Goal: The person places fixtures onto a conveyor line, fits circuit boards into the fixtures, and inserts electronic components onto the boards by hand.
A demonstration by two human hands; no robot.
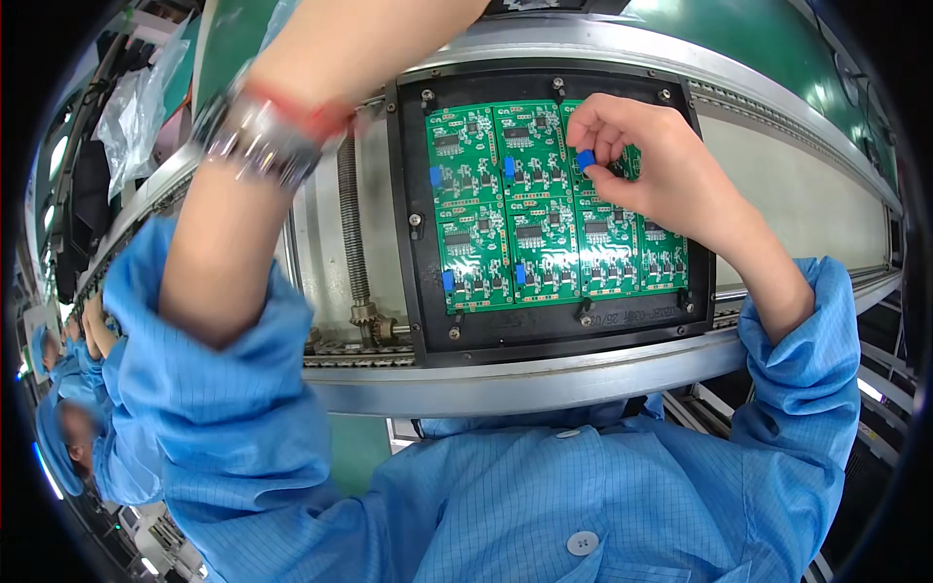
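Note:
My right hand (651, 160) is over the upper right part of a green circuit board panel (476, 209). Its thumb and fingertips pinch a small blue block-shaped component (586, 159) just above the panel. Similar blue components stand on the board, such as one at the upper middle (508, 168) and one at the lower left (448, 281). The panel lies in a black frame carrier (420, 291) with clamps round its edge. My left hand (364, 44) reaches up past the carrier's upper left, above the wrist's watch; its fingers lie beyond the picture's top edge.
A metal rail (544, 379) runs along the carrier's near side, another (603, 37) along the far side. Left of the carrier is a threaded rod (352, 233). A clear plastic bag (141, 107) hangs at the far left. Co-workers in blue (117, 418) are at the left edge.

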